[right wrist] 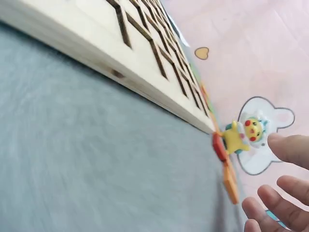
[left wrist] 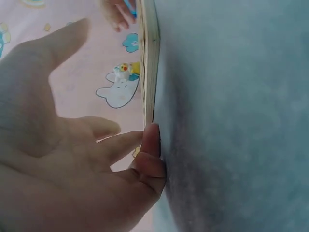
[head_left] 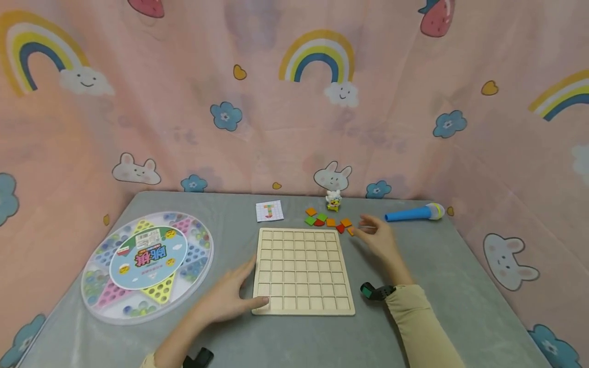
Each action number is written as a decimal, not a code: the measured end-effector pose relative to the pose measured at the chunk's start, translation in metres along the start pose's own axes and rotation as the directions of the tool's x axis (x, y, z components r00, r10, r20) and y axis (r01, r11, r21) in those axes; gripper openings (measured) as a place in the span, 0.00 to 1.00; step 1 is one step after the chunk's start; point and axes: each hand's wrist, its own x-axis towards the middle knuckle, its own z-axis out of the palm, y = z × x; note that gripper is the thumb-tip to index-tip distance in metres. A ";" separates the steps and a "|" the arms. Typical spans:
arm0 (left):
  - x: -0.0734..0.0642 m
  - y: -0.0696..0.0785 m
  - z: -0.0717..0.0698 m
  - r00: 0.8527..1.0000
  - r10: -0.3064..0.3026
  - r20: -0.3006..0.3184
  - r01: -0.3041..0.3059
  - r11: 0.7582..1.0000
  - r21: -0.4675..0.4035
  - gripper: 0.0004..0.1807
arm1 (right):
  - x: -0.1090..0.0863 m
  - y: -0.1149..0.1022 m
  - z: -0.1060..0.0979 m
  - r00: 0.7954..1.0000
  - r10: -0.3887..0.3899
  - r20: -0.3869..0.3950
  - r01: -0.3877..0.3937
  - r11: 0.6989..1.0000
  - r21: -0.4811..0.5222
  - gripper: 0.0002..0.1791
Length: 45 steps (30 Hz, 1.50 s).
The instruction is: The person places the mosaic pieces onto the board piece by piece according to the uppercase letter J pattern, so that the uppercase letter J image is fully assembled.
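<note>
A wooden grid board [head_left: 301, 271] lies flat on the table. My left hand [head_left: 230, 294] rests at its left edge with spread fingers; in the left wrist view some fingertips [left wrist: 152, 135] touch the board's side. My right hand [head_left: 379, 240] hovers beyond the board's far right corner, fingers loosely bent and holding nothing. Just left of its fingertips lie several small flat pieces, among them an orange square [head_left: 346, 222], a green square [head_left: 321, 217] and a red piece [head_left: 340, 228]. In the right wrist view, a gap separates the fingers from an orange piece [right wrist: 230, 183].
A round marble game board [head_left: 202, 255] with a clear cover lies at the left. Behind the grid board are a pattern card [head_left: 269, 210] and a small figurine [head_left: 333, 201]. A blue toy microphone [head_left: 409, 212] lies at the back right. A patterned curtain [head_left: 276, 128] hangs behind.
</note>
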 end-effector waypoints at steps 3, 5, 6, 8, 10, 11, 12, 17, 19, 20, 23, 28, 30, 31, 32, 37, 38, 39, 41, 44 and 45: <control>-0.002 -0.003 0.000 0.999 -0.013 0.052 0.012 1.000 0.010 0.60 | 0.002 0.006 0.012 0.999 -0.012 -0.049 0.010 1.000 -0.030 0.33; -0.004 -0.002 -0.001 0.997 -0.020 0.079 0.018 0.999 0.028 0.59 | 0.002 0.010 0.020 0.996 -0.024 -0.083 0.019 0.998 -0.061 0.32; -0.004 -0.002 -0.001 0.996 -0.023 0.089 0.019 0.999 0.042 0.59 | 0.001 0.012 0.023 0.995 -0.021 -0.094 0.015 0.998 -0.065 0.31; -0.004 0.000 -0.002 0.994 -0.022 0.109 0.015 0.998 0.062 0.59 | -0.001 0.015 0.026 0.992 -0.022 -0.121 0.013 0.997 -0.071 0.31; -0.003 0.001 -0.003 0.993 -0.016 0.120 0.007 0.997 0.075 0.59 | -0.003 0.018 0.027 0.988 -0.031 -0.150 0.020 0.997 -0.076 0.29; -0.003 0.001 -0.003 0.992 -0.010 0.123 0.000 0.997 0.083 0.59 | -0.004 0.019 0.027 0.987 -0.035 -0.160 0.022 0.996 -0.082 0.29; -0.002 0.002 -0.002 0.992 -0.004 0.125 -0.007 0.996 0.091 0.60 | -0.004 0.020 0.027 0.986 -0.038 -0.165 0.024 0.996 -0.086 0.28; -0.002 0.000 0.000 0.990 0.007 0.141 -0.025 0.992 0.127 0.63 | -0.008 0.022 0.029 0.986 -0.055 -0.159 0.032 0.989 -0.143 0.25; -0.004 -0.001 0.000 0.989 0.011 0.145 -0.030 0.991 0.131 0.65 | -0.009 0.022 0.030 0.984 -0.064 -0.164 0.036 0.986 -0.163 0.23; -0.004 -0.001 0.000 0.989 0.016 0.146 -0.035 0.991 0.126 0.65 | -0.010 0.022 0.031 0.984 -0.065 -0.168 0.036 0.985 -0.168 0.23; -0.006 -0.001 -0.001 0.989 0.030 0.143 -0.046 0.993 0.110 0.65 | -0.011 0.023 0.034 0.981 -0.063 -0.183 0.031 0.984 -0.175 0.21; -0.006 -0.002 0.000 0.989 0.028 0.144 -0.043 0.994 0.097 0.64 | -0.011 0.021 0.036 0.976 -0.078 -0.202 0.037 0.979 -0.202 0.18; -0.005 -0.003 0.000 0.989 0.025 0.144 -0.038 0.995 0.089 0.64 | -0.011 0.021 0.036 0.974 -0.090 -0.209 0.046 0.977 -0.208 0.17; -0.004 -0.004 0.000 0.989 0.026 0.143 -0.039 0.996 0.086 0.64 | -0.011 0.020 0.036 0.973 -0.096 -0.212 0.050 0.976 -0.211 0.16; -0.003 -0.004 0.001 0.990 0.026 0.140 -0.038 0.996 0.080 0.64 | -0.010 0.021 0.036 0.972 -0.100 -0.213 0.054 0.975 -0.214 0.16; -0.003 -0.007 0.001 0.991 0.028 0.131 -0.039 0.996 0.085 0.64 | -0.007 0.021 0.037 0.975 -0.098 -0.197 0.051 0.972 -0.229 0.16; -0.003 -0.008 0.001 0.991 0.029 0.129 -0.040 0.995 0.086 0.64 | -0.007 0.021 0.037 0.976 -0.096 -0.193 0.050 0.972 -0.231 0.16; -0.003 -0.009 0.001 0.991 0.030 0.129 -0.042 0.995 0.090 0.64 | -0.006 0.021 0.036 0.978 -0.094 -0.188 0.049 0.972 -0.231 0.16; -0.003 -0.009 0.002 0.991 0.034 0.127 -0.045 0.995 0.091 0.64 | -0.005 0.021 0.035 0.980 -0.090 -0.179 0.049 0.974 -0.223 0.16; -0.002 -0.010 0.002 0.991 0.036 0.126 -0.048 0.995 0.091 0.64 | -0.003 0.018 0.032 0.984 -0.074 -0.160 0.042 0.979 -0.197 0.16; -0.001 -0.010 0.002 0.991 0.037 0.125 -0.048 0.994 0.093 0.64 | -0.003 0.016 0.031 0.986 -0.067 -0.152 0.038 0.982 -0.186 0.17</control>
